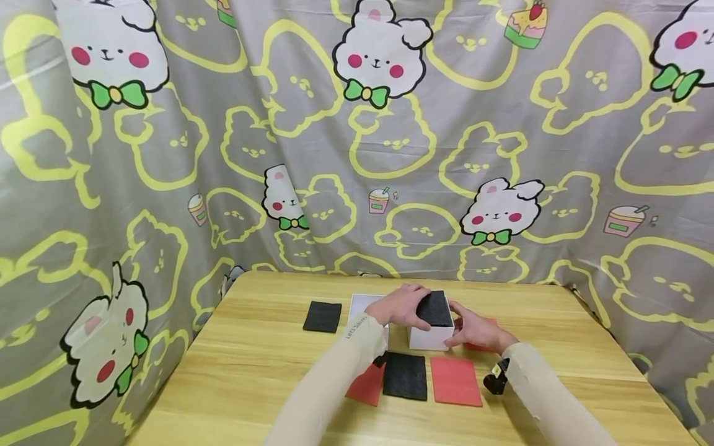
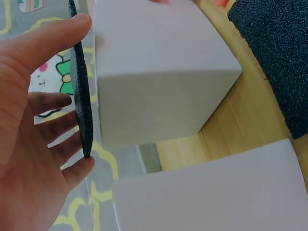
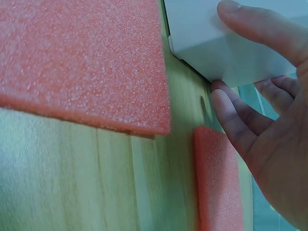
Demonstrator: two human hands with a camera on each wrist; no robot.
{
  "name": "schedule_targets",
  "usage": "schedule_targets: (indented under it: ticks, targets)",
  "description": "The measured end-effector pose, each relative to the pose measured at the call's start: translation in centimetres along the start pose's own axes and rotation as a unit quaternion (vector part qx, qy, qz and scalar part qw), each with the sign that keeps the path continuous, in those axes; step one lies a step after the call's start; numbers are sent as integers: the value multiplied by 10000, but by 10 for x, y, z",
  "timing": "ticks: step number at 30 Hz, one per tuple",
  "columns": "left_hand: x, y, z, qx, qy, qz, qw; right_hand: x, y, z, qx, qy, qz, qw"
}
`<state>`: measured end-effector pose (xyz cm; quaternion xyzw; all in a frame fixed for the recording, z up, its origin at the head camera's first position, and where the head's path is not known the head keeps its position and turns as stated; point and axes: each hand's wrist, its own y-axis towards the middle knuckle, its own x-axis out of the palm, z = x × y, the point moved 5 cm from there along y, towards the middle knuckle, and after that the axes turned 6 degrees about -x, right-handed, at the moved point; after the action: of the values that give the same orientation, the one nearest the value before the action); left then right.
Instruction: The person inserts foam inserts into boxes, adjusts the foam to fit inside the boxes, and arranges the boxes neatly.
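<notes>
My left hand (image 1: pixel 400 305) holds a thin black foam sheet (image 1: pixel 434 308) by its edges over the top of a white box (image 1: pixel 431 339). In the left wrist view the sheet (image 2: pixel 83 96) appears edge-on between thumb and fingers, close to the box (image 2: pixel 159 101). With my right hand (image 1: pixel 475 329) I grip the right side of that same box. The right wrist view has the thumb on one face of the box (image 3: pixel 240 53) and fingers around its lower edge. How far the sheet sits inside the box opening cannot be told.
Another white box (image 1: pixel 361 303) stands to the left, partly behind my left arm. A black sheet (image 1: pixel 322 316) lies farther left. In front lie a red sheet (image 1: pixel 365 387), a black sheet (image 1: pixel 405 376) and a second red sheet (image 1: pixel 456 381). More red foam (image 1: pixel 492 321) lies behind my right hand.
</notes>
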<state>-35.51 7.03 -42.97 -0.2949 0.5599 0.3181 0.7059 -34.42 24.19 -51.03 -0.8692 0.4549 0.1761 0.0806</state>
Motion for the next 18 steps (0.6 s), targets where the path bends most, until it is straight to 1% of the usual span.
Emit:
schedule_targets:
  ticks: [7, 12, 18]
  targets:
    - [6, 5, 0, -12, -44, -12, 10000, 2, 2, -1, -39, -152, -44, 9999]
    - [9, 8, -1, 0, -125, -27, 9999, 0, 2, 0, -40, -273, 7, 9996]
    - [11, 9, 0, 24, -148, -52, 9999, -1, 2, 0, -49, -245, -33, 9997]
